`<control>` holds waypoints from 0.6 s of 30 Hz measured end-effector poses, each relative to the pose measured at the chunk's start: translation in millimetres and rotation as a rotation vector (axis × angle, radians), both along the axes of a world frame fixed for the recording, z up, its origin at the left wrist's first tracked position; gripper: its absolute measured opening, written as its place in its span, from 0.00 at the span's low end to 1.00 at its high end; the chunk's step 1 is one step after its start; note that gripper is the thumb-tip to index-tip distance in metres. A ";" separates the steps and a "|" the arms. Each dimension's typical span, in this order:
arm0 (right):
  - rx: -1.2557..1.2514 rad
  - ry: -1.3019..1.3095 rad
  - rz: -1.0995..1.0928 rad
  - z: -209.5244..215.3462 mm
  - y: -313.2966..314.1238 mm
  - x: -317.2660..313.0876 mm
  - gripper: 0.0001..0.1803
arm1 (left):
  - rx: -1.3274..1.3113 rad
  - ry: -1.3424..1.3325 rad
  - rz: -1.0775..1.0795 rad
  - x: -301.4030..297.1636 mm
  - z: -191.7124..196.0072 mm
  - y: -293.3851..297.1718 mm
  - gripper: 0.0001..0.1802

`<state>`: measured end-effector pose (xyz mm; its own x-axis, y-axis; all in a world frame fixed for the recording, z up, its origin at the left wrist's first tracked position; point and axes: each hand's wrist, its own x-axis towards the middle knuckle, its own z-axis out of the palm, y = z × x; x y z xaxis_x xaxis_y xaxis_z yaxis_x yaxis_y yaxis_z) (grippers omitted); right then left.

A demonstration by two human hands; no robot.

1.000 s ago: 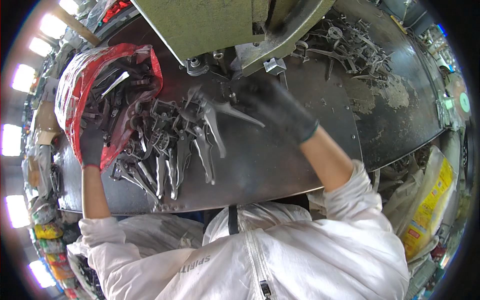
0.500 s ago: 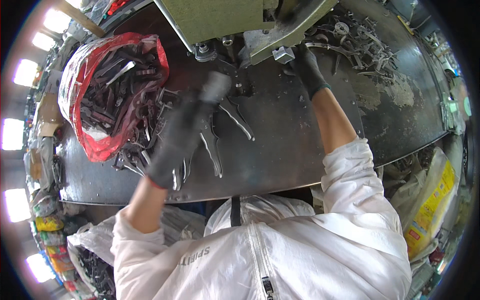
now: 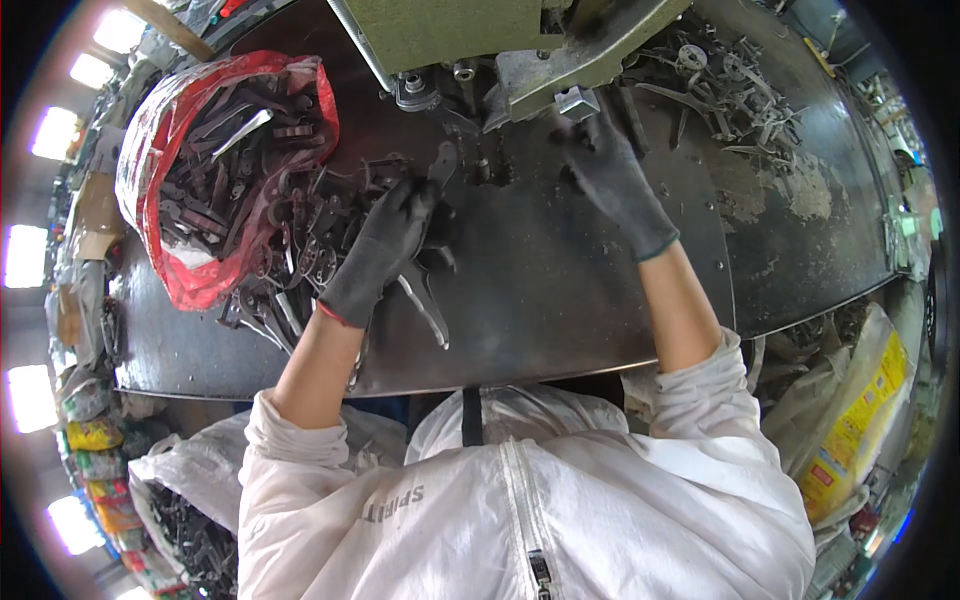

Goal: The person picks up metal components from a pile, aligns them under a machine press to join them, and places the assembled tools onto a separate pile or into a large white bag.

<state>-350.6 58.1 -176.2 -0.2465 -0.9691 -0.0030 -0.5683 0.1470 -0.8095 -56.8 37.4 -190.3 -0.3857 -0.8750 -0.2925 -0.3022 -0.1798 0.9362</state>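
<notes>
My left hand (image 3: 385,240), in a dark grey glove with a red cuff edge, is closed around a flat dark metal tool part (image 3: 444,162). The part's rounded end sticks up beyond the fingers, left of the machine's small post (image 3: 482,168). Beneath this hand, a curved silver-edged tool handle (image 3: 424,305) lies on the metal table. My right hand (image 3: 617,185), gloved too, is just below a shiny metal block (image 3: 576,104) on the machine. Its slightly blurred fingers reach forward and apart, with nothing visible in them.
A green machine head (image 3: 450,40) overhangs the dark metal table (image 3: 540,310). At left a red-and-white bag (image 3: 190,285) is full of dark metal parts, more of them spilling beside it. Bare metal pieces (image 3: 740,95) are heaped at the far right. A dark bar (image 3: 634,120) stands beside my right hand.
My right hand has drawn back toward me from beside the metal block. My left hand, blurred before, has shifted slightly right and now grips the tool part upright near the machine.
</notes>
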 end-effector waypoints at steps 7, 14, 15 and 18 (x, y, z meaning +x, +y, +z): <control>0.050 -1.069 0.048 5.4 14.5 29.4 0.19 | -0.093 -0.090 -0.083 -18.0 13.0 -12.3 0.31; -0.009 -0.842 0.162 -0.7 12.6 59.9 0.20 | -0.239 -0.057 -0.157 -20.7 8.7 -26.4 0.29; -0.015 -0.828 0.163 -0.2 11.1 61.3 0.20 | -0.282 -0.079 -0.225 -20.3 8.3 -32.2 0.28; 0.027 -0.741 0.148 4.5 10.1 64.8 0.20 | -0.144 -0.148 -0.185 -25.1 -1.4 -38.8 0.25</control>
<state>-285.8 68.2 -171.6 -0.0382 -0.9893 -0.1411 0.1079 0.1363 -0.9848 -81.9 -1.4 -191.7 -0.5051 -0.8305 -0.2348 -0.4525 0.0232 0.8914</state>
